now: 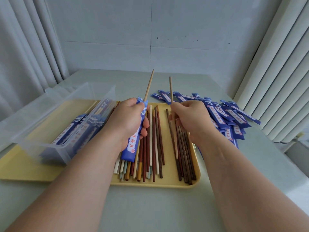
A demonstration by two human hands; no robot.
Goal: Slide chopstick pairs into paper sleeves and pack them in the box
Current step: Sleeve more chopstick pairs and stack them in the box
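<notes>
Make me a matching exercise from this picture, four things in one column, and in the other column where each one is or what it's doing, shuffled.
Column one
1. left hand
2. right hand
3. clear box
4. loose sleeve pile

Column two
A. lies on the table, right of the yellow tray
B. grips a blue sleeve with a protruding chopstick
C. contains filled sleeves, left of both hands
D. pinches a bare chopstick

Pairs: 1-B, 2-D, 3-C, 4-A
</notes>
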